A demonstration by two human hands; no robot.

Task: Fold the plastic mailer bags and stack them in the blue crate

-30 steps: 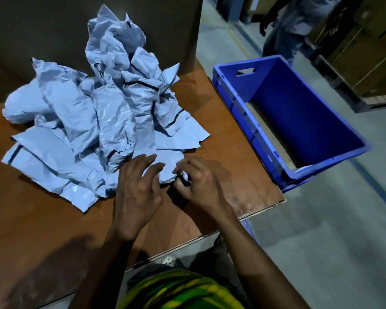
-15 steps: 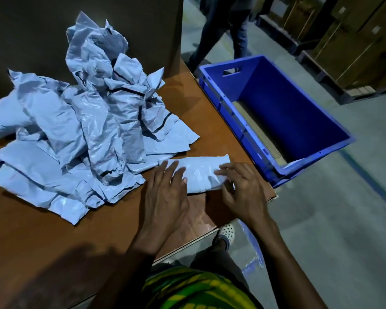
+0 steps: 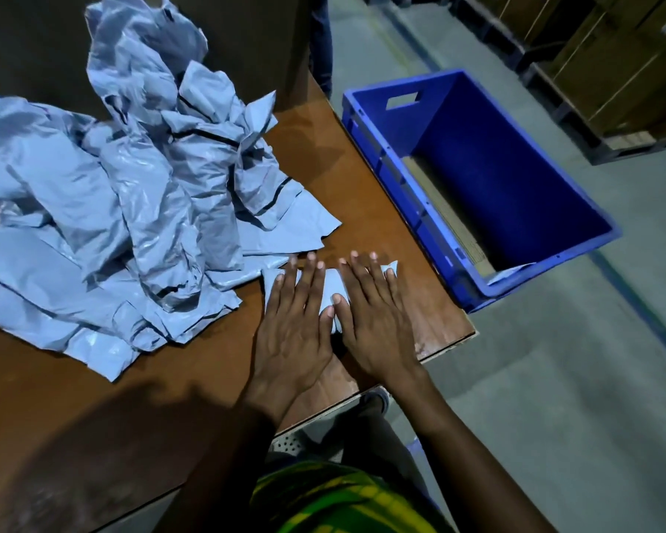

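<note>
- Nearby, a loose pile of crumpled mailer bags covers the far left part of the brown table; its nearest edges lie just beside the left hand.
- Beyond the table, a person's legs stand on the grey floor, and cardboard boxes sit at the far right.
- Just off the table's right edge, and lower than its top, stands the blue crate. A brown cardboard sheet lies on its bottom along the left wall. A pale corner shows at the near end; what it belongs to cannot be told.
- One folded mailer bag lies flat near the table's front right corner, under both hands.
- Left hand and right hand rest palm down on this bag, side by side, fingers straight and slightly spread, pressing it flat. The thumbs almost meet in the middle.
</note>
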